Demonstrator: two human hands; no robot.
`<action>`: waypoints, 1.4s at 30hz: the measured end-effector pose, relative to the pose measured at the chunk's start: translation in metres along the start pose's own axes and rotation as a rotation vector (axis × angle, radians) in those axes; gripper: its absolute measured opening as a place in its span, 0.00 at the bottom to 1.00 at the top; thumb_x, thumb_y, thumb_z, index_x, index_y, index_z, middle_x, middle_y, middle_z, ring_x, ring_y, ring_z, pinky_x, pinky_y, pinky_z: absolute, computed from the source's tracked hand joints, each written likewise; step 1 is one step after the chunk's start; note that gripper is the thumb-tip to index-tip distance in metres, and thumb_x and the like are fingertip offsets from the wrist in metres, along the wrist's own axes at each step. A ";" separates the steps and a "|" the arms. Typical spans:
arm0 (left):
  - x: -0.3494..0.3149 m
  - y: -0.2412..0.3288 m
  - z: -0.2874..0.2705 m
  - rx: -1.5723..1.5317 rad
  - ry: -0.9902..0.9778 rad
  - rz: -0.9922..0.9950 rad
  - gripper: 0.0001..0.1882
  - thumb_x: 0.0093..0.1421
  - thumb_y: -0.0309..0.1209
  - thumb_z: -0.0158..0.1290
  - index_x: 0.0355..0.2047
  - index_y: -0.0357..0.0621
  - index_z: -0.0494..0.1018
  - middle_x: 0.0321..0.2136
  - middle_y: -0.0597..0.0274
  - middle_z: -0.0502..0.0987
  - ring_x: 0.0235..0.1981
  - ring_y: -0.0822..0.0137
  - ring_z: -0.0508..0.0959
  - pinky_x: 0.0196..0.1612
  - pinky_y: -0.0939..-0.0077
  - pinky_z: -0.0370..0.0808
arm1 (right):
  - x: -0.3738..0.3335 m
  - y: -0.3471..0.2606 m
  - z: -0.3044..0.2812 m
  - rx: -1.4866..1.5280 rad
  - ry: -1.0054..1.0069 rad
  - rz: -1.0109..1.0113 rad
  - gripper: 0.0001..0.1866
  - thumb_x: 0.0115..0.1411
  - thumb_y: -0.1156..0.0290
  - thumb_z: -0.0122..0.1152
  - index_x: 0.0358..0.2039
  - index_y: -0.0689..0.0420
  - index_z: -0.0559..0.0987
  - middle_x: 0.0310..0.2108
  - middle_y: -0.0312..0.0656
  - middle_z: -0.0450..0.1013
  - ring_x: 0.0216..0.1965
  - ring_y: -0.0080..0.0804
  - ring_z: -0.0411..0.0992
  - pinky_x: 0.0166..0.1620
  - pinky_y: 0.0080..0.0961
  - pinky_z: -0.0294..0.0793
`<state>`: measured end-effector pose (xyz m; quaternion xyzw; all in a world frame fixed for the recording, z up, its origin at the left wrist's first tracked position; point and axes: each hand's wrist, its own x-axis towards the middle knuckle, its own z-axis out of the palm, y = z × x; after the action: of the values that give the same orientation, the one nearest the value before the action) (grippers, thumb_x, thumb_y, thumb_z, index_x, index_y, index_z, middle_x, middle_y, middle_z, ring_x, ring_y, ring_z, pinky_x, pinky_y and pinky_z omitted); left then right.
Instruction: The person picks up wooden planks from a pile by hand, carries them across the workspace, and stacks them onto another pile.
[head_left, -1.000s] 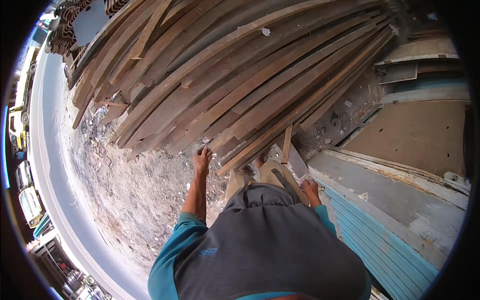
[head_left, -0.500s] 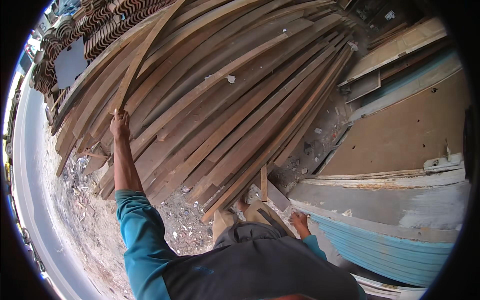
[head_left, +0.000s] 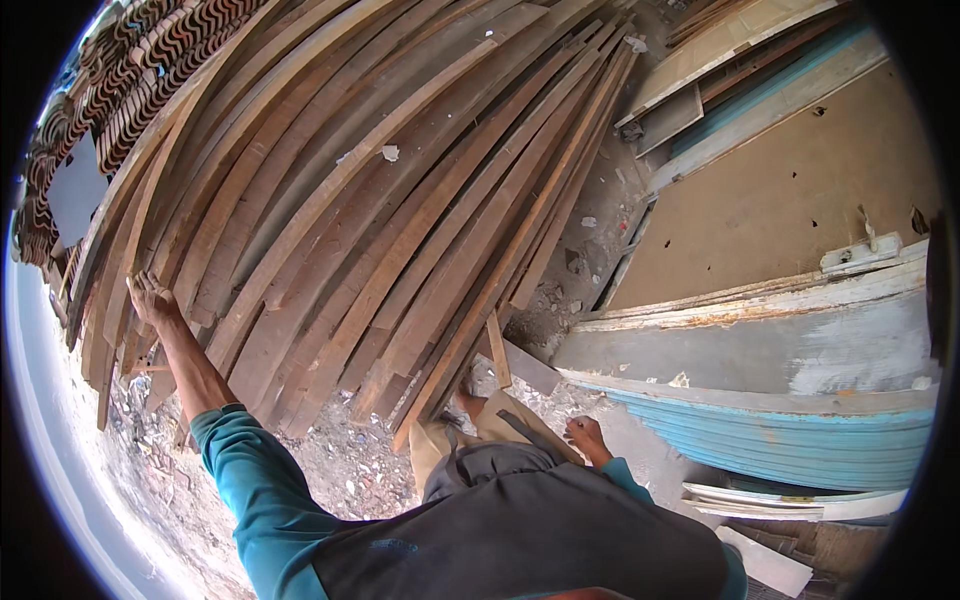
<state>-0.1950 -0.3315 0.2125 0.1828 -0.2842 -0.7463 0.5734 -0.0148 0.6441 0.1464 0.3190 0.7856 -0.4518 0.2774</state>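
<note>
Roof tiles [head_left: 130,90]: dark, wavy, stacked at the far left behind the timber.

Left hand [head_left: 152,298]: arm in a teal sleeve stretched up and to the left. The fingers are spread and lie flat against the lower end of a plank [head_left: 135,235] at the left edge of the stack. No closed grasp shows. This hand is the nearer one to the timber by far.

Plank: long, narrow, weathered grey-brown. It leans with its long axis running from the hand up and to the right, along the line of its neighbours. Its lower end lies just beyond the fingertips; its upper end is lost among the other boards.

Stack of planks [head_left: 400,220]: many similar boards leaning fanned together, feet resting on rubble [head_left: 340,470].

Right hand [head_left: 585,436]: low beside the body, well apart from the stack, fingers curled loosely inward. Whether it holds anything, I cannot tell.

Blue panels [head_left: 800,445]: pale, chipped paint, piled flat at the right, below a brown board [head_left: 790,200].
</note>
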 end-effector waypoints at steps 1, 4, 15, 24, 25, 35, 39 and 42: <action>-0.007 0.020 -0.008 0.091 -0.089 0.003 0.25 0.68 0.32 0.50 0.63 0.37 0.62 0.55 0.48 0.73 0.65 0.52 0.64 0.63 0.62 0.69 | 0.003 -0.008 0.005 0.000 -0.035 -0.015 0.24 0.62 0.57 0.60 0.42 0.69 0.76 0.35 0.49 0.77 0.35 0.36 0.80 0.33 0.30 0.80; -0.129 -0.031 0.001 0.480 -0.075 -0.176 0.20 0.66 0.35 0.55 0.53 0.35 0.68 0.51 0.48 0.75 0.54 0.53 0.76 0.56 0.61 0.74 | 0.004 -0.020 -0.001 0.028 -0.031 -0.012 0.24 0.63 0.56 0.58 0.44 0.68 0.74 0.37 0.50 0.77 0.38 0.39 0.80 0.35 0.31 0.80; -0.533 -0.077 -0.153 1.719 -0.705 -0.606 0.34 0.56 0.40 0.62 0.57 0.31 0.66 0.51 0.38 0.73 0.53 0.43 0.73 0.57 0.57 0.71 | 0.014 -0.047 0.002 -0.100 -0.157 0.045 0.24 0.64 0.56 0.59 0.48 0.66 0.75 0.38 0.49 0.77 0.39 0.39 0.79 0.39 0.32 0.79; -0.544 -0.146 -0.123 1.989 -1.033 -0.255 0.52 0.48 0.40 0.68 0.68 0.44 0.51 0.61 0.47 0.62 0.62 0.47 0.63 0.62 0.50 0.61 | 0.035 -0.058 -0.038 -0.204 -0.122 0.019 0.23 0.65 0.55 0.58 0.49 0.64 0.74 0.41 0.49 0.76 0.42 0.39 0.79 0.41 0.33 0.79; -0.542 -0.157 -0.126 2.019 -1.058 -0.279 0.53 0.47 0.39 0.69 0.68 0.44 0.50 0.60 0.48 0.63 0.61 0.47 0.64 0.62 0.51 0.61 | 0.035 -0.059 -0.041 -0.196 -0.113 0.019 0.23 0.65 0.55 0.58 0.49 0.64 0.74 0.41 0.49 0.76 0.42 0.39 0.79 0.42 0.33 0.79; -0.520 -0.212 -0.171 2.102 -1.054 -0.449 0.37 0.42 0.32 0.69 0.51 0.40 0.62 0.48 0.38 0.65 0.50 0.38 0.69 0.54 0.48 0.69 | 0.034 -0.028 -0.056 -0.158 -0.086 0.041 0.23 0.65 0.56 0.59 0.47 0.66 0.75 0.38 0.50 0.77 0.40 0.37 0.80 0.38 0.30 0.80; -0.526 -0.210 -0.114 2.003 -1.281 -0.538 0.34 0.43 0.34 0.65 0.49 0.39 0.63 0.47 0.34 0.67 0.48 0.33 0.71 0.52 0.48 0.71 | 0.031 -0.002 -0.060 -0.125 -0.056 0.120 0.24 0.65 0.56 0.59 0.48 0.66 0.74 0.39 0.48 0.77 0.41 0.38 0.80 0.40 0.32 0.80; -0.520 -0.190 -0.129 2.017 -1.315 -0.628 0.38 0.42 0.39 0.66 0.52 0.39 0.64 0.49 0.32 0.69 0.49 0.34 0.74 0.53 0.51 0.73 | 0.024 0.002 -0.052 -0.113 -0.072 0.082 0.23 0.65 0.57 0.59 0.47 0.66 0.75 0.38 0.48 0.78 0.39 0.37 0.80 0.38 0.31 0.80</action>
<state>-0.1172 0.1746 -0.0346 0.1932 -0.9074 -0.2498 -0.2772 -0.0363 0.6965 0.1506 0.3184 0.7857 -0.4062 0.3411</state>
